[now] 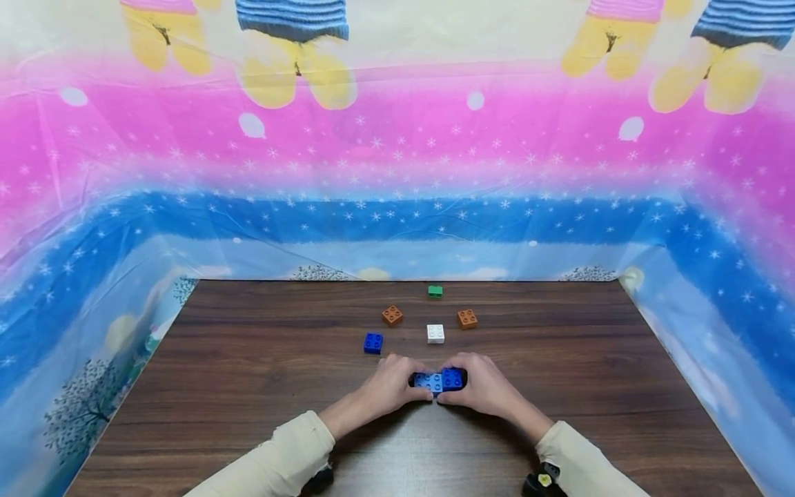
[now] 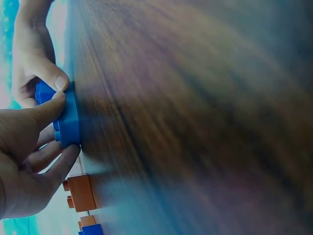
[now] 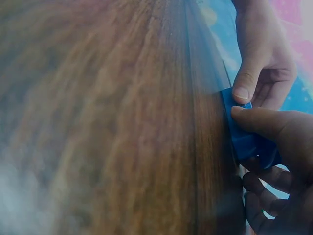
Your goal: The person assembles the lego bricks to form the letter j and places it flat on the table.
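Observation:
Near the table's front, my left hand (image 1: pixel 393 379) pinches the left part of a long light blue toy brick (image 1: pixel 427 382) between thumb and fingers. From the right, my right hand (image 1: pixel 486 386) grips a dark blue brick (image 1: pixel 453 378) at the light blue brick's right end. The two bricks touch, and the dark blue one appears to sit higher, on that end. In the left wrist view the light blue brick (image 2: pixel 71 120) lies low against the tabletop. Both thumbs meet close together on the near side in the right wrist view, where my right fingers (image 3: pixel 269 174) curl behind the bricks.
Beyond my hands lie a blue brick (image 1: pixel 373 343), a white brick (image 1: pixel 435 334), two orange-brown bricks, one left (image 1: pixel 392 315) and one right (image 1: pixel 467 319), and a green brick (image 1: pixel 435 292) farthest back. A printed cloth (image 1: pixel 397 221) borders the wooden table (image 1: pixel 248 373).

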`<state>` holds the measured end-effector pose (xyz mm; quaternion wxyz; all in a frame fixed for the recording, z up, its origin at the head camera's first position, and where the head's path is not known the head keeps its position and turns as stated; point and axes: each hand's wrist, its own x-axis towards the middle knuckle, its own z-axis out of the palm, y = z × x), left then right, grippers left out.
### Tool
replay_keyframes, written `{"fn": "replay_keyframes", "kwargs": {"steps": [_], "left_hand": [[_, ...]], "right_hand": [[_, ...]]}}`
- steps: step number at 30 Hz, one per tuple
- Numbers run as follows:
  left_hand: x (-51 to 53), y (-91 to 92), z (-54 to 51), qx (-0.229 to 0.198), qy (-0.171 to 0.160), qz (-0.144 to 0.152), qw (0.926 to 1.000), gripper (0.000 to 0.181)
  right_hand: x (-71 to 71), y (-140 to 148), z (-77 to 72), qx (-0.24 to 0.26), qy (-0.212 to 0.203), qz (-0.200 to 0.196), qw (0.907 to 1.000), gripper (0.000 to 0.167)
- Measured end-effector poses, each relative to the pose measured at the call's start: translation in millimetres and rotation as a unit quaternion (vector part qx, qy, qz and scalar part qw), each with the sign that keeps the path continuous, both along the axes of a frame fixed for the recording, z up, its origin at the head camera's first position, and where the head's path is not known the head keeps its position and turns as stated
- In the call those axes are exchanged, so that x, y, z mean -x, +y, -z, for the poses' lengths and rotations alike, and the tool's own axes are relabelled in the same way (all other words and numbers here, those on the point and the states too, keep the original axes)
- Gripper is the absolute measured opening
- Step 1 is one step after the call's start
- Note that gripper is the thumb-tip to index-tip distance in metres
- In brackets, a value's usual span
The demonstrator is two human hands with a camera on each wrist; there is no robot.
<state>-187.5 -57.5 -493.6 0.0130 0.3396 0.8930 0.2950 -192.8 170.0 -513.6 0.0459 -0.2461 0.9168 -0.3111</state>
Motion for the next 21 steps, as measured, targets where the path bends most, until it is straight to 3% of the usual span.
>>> {"fn": "replay_keyframes", "kwargs": {"steps": [9,16,21], "left_hand": [[-0.8,-4.7,-3.6,0.02,0.008,-0.004,0.9998,0.042],[1.1,-19.1,-13.7,-0.006,0.022,0.009,0.9997,0.037],[6.0,-31.6,-12.4,-0.014,0.041,0.003,0.9991,0.035]], "right_hand": [[-0.8,-2,-0.9,-0.006,0.006,-0.001,1.0,0.037],[-1.7,-2,-3.6,-0.013,0.005,0.0,0.9999,0.038],[-2.9,-3,-3.9,-0.016,0.008,0.001,0.9998,0.039]]}}
